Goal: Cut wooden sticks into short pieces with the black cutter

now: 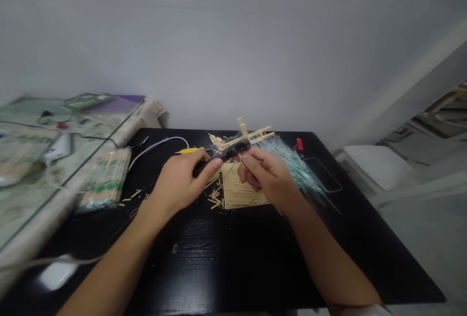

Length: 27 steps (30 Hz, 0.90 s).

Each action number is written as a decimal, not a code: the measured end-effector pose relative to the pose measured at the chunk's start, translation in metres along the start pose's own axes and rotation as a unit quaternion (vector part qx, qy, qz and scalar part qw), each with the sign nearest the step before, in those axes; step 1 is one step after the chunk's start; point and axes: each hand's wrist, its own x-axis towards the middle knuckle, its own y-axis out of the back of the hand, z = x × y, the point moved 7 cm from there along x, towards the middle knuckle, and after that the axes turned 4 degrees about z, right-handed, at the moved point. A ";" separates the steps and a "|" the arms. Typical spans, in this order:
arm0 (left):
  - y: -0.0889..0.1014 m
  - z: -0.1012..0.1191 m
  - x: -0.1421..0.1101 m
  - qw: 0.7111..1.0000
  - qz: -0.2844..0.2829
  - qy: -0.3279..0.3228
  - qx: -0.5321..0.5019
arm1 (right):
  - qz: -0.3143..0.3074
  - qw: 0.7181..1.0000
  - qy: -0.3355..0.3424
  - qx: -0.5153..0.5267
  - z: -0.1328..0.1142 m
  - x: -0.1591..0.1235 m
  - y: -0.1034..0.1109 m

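My left hand (184, 179) is closed round a dark, long tool (229, 151), its tip pointing right and slightly up. My right hand (264, 172) is closed too, fingers curled beside the tool's front end; a small frame of thin wooden sticks (255, 135) rises just behind it, and I cannot tell whether the hand holds it. Both hands hover above a flat panel of glued sticks (241, 192) lying on the black table (233, 262). Short stick offcuts (215, 199) lie scattered left of the panel.
A bundle of wrapped sticks (105, 179) lies at the table's left edge, beside a glass-topped surface (44, 160) with cables. A yellow-handled tool (189, 150), a white cable (156, 144), clear wrappers (299, 167), a small red thing (299, 144) and a phone (323, 174) lie behind and right. A white object (58, 274) sits front left.
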 end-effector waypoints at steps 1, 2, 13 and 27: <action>0.000 -0.002 0.001 1.000 -0.010 0.014 -0.023 | 0.000 1.000 -0.002 -0.001 -0.002 -0.001 0.000; 0.001 -0.004 0.002 0.999 -0.010 0.027 -0.044 | 0.000 1.000 -0.003 -0.003 -0.004 -0.002 0.001; -0.081 -0.020 -0.070 0.850 -0.231 0.224 -0.417 | 0.115 0.991 -0.072 -0.012 0.040 -0.042 0.044; -0.053 -0.076 -0.112 0.849 0.014 0.321 -0.420 | 0.015 0.962 -0.138 -0.234 0.119 -0.089 0.032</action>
